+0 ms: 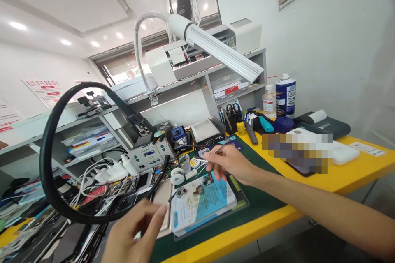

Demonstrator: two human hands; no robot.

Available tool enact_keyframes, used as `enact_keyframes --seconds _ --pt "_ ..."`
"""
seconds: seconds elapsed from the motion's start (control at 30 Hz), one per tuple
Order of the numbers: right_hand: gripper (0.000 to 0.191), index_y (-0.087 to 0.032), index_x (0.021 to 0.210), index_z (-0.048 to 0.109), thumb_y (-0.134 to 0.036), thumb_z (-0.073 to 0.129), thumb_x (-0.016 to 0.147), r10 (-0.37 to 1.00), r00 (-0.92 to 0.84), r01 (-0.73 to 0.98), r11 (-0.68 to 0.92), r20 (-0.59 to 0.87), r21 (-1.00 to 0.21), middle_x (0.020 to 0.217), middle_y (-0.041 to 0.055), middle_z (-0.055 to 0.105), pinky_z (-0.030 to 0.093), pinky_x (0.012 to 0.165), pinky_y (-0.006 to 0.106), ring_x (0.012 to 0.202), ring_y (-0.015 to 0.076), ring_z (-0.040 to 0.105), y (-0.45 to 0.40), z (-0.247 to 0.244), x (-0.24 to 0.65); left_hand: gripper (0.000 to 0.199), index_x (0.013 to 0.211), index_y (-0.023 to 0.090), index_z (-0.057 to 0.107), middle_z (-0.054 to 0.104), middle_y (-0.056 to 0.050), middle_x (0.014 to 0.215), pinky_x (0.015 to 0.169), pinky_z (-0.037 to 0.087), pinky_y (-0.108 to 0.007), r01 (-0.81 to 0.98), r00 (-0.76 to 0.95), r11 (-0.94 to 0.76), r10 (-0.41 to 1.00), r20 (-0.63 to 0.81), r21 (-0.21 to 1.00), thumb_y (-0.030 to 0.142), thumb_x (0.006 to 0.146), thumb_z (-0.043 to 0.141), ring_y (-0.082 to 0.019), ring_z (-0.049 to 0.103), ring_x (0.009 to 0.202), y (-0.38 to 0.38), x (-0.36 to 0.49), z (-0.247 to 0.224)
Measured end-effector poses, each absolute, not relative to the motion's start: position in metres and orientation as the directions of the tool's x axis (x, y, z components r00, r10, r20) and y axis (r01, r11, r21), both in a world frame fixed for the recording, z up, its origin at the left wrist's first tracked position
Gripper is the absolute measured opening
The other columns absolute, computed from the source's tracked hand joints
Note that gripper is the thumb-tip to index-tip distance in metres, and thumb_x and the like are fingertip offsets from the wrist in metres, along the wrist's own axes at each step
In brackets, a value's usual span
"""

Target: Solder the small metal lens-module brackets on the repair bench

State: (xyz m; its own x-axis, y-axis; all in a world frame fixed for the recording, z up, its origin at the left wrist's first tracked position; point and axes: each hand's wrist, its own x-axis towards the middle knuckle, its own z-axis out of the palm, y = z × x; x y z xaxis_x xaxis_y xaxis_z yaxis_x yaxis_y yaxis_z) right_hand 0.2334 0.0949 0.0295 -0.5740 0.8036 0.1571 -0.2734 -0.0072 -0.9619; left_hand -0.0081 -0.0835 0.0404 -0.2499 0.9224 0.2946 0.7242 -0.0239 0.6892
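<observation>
My right hand [228, 160] pinches a pair of slim metal tweezers [222, 146] over the far side of a blue-and-white booklet or box [200, 209]. The tweezer tips point left, near a white spool [177, 176]. Small metal parts [198, 190] and a small dark camera-like part [207, 179] lie on the printed surface. Lower down, slightly blurred, my left hand [135, 230] hovers at the near left of it, fingers loosely curled and thumb apart. Nothing shows in that hand. Beside it lies a pale flat panel [163, 205], partly hidden.
A thick black hose [46, 152] loops on the left, above piled phone parts [70, 230]. Behind stand a grey control station [148, 156] and a white lamp [225, 53] overhead. A blue spray can [285, 96] and phones [308, 148] occupy the yellow tabletop [373, 164] at right.
</observation>
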Motion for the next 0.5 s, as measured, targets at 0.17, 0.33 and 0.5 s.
enact_keyframes --seconds 0.17,0.33,0.5 --pt "0.046 -0.017 0.071 0.061 -0.054 0.089 0.075 0.793 -0.585 -0.258 0.016 0.169 -0.966 0.063 0.004 0.075 0.041 0.032 0.019 0.038 0.0109 0.06 0.096 0.03 0.235 0.047 0.107 0.023 0.08 0.069 -0.003 0.075 0.059 0.047 -0.028 0.702 0.001 -0.146 0.979 0.204 0.697 0.062 0.082 0.074 -0.02 0.058 0.065 -0.003 0.035 0.076" --pt "0.041 -0.016 0.077 0.067 -0.05 0.089 0.076 0.798 -0.572 -0.254 0.052 0.193 -0.966 0.063 0.0032 0.074 0.041 0.033 0.02 0.039 0.0118 0.061 0.101 0.027 0.236 0.035 0.083 0.019 0.078 0.071 -0.005 0.081 0.056 0.038 -0.025 0.668 0.162 -0.217 0.976 0.146 0.711 0.051 0.09 0.066 -0.014 0.052 0.064 0.034 0.043 0.076" --pt "0.038 -0.015 0.08 0.071 -0.049 0.087 0.078 0.807 -0.559 -0.238 0.066 0.192 -0.969 0.068 0.0027 0.074 0.042 0.034 0.02 0.041 0.0104 0.06 0.105 0.027 0.236 0.03 0.087 0.019 0.078 0.072 -0.005 0.085 0.06 0.041 -0.025 0.632 0.215 -0.246 0.967 0.139 0.735 0.046 0.09 0.067 -0.015 0.057 0.07 0.049 0.038 0.07"
